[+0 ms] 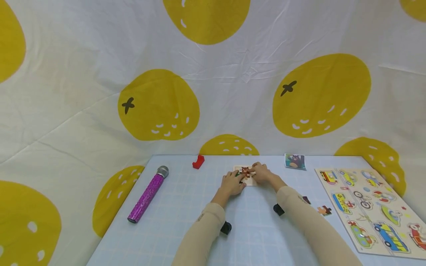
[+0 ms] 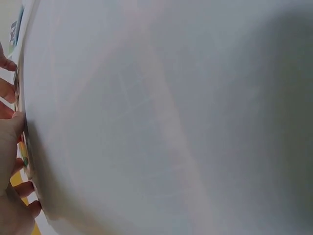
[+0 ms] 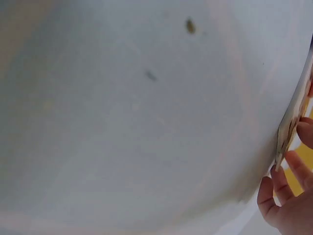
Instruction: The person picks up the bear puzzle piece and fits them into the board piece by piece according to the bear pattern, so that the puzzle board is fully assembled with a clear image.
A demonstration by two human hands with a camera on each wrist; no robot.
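Note:
A small pale puzzle board (image 1: 250,182) with a brown bear picture (image 1: 245,170) lies flat towards the back of the table. My left hand (image 1: 232,183) rests along its left side, the index finger reaching over the bear. From the right, my right hand (image 1: 262,173) touches the board, its index finger pressing near the bear's middle. The left wrist view has the left thumb (image 2: 17,125) against the board's near edge, with other fingers lower along it. Fingertips of the right hand (image 3: 293,196) meet the board's edge in the right wrist view. Fingers hide part of the picture.
At left lies a glittery purple microphone (image 1: 148,195), with a red block (image 1: 198,162) behind it. A bear picture card (image 1: 295,162) lies at the back right. Loose jigsaw pieces (image 1: 324,210) lie beside the right forearm, near a large vehicle puzzle board (image 1: 372,214). A patterned curtain (image 1: 239,92) hangs behind.

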